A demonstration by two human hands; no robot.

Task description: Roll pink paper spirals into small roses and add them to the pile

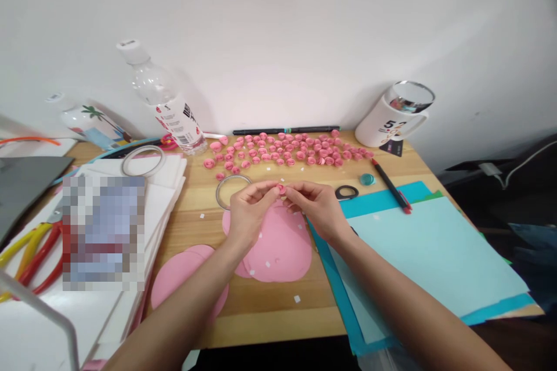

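Between the fingertips of both hands is a small pink rolled paper rose (pixel 282 189). My left hand (pixel 251 206) pinches it from one side, and my right hand (pixel 317 206) pinches it from the other. Below them lie pink paper circles (pixel 278 249), overlapping and dotted with small white squares. More pink circles (pixel 183 275) sit partly under my left forearm. Beyond the hands, many finished-looking pink paper roses (pixel 278 148) are spread in a band along the back of the wooden table (pixel 183 226). A roll of tape (pixel 221 192) lies beside my left hand.
At the left are white paper stacks (pixel 163 203), red-and-yellow-handled scissors (pixel 39 249), another tape roll (pixel 143 160) and a tall plastic bottle (pixel 161 98). To the right are blue paper sheets (pixel 435 261), a pen (pixel 391 185), a black ring-shaped handle (pixel 347 192) and a white mug (pixel 387 119).
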